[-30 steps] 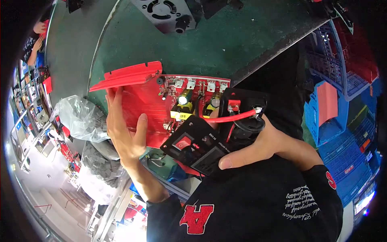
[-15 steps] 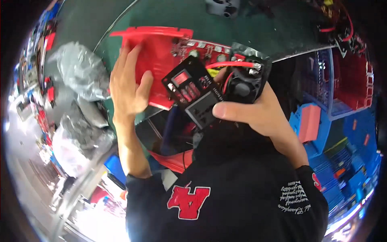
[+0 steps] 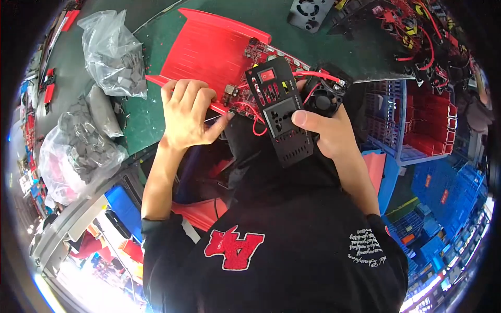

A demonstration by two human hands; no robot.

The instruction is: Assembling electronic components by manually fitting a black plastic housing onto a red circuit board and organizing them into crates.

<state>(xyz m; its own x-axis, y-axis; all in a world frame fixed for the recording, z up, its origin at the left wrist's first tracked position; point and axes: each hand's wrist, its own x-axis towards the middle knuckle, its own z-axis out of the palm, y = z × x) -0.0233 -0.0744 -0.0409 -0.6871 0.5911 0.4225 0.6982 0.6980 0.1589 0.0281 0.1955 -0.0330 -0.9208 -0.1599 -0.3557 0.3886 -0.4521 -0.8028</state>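
A red channel-shaped metal housing (image 3: 206,49) lies on the green bench, with a red circuit board (image 3: 242,96) along its right end. My left hand (image 3: 189,112) has its fingers curled over the housing's near edge, thumb beside the board's corner. In my right hand (image 3: 334,130) is a black end panel (image 3: 284,112) with a red rocker switch and a socket, tilted in front of the board; the thumb presses on its face. Behind the panel, next to that hand, sits a black cooling fan (image 3: 322,99) with red wires. The right fingers are mostly hidden behind these parts.
Two clear plastic bags (image 3: 116,57) of small grey parts lie on the left of the bench (image 3: 151,122). A black plate with a fan grille (image 3: 309,13) sits at the far side. Wired assemblies (image 3: 417,31) are at far right, above a blue crate (image 3: 386,120) containing red housings.
My left hand has gone from lying spread on the housing to gripping its near edge. The black panel has turned more upright, its switch now facing me. The bench view has shifted.
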